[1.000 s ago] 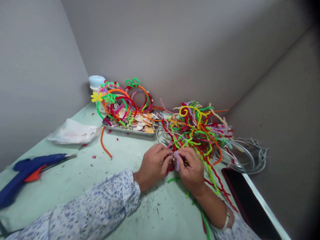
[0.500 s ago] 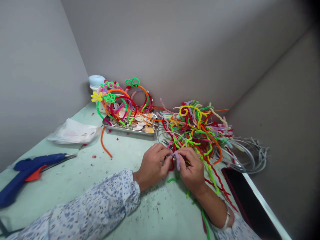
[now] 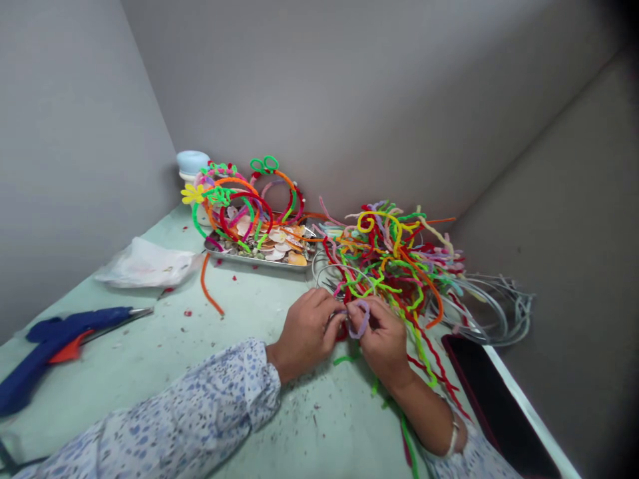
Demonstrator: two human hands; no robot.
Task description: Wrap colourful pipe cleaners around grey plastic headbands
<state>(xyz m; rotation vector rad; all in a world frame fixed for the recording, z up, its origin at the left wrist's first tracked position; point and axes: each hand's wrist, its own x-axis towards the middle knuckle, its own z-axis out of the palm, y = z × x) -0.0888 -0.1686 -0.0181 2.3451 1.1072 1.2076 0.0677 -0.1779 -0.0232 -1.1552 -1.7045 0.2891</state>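
Observation:
Between my two hands is a lilac pipe cleaner (image 3: 360, 330) bent into a small loop. My left hand (image 3: 310, 327) pinches one part of it between thumb and fingertips. On the other side, my right hand (image 3: 385, 336) grips the loop with thumb and forefinger. Right behind my hands spreads a tangled heap of coloured pipe cleaners (image 3: 394, 256), with red and green strands trailing down past my right wrist. A short green piece (image 3: 344, 360) lies on the table just below the loop.
A blue glue gun (image 3: 74, 326) with an orange trigger lies at the left, near a plastic bag (image 3: 144, 263). Pipe-cleaner headbands (image 3: 234, 193) stand on a metal tray (image 3: 259, 263) of shells. Grey wire hoops (image 3: 504, 309) and a dark phone (image 3: 494, 399) are at the right.
The lilac pipe cleaner, bent in a narrow hanging shape before, now forms a rounder, open loop. My fingers have shifted slightly around it; both arms have stayed nearly in place.

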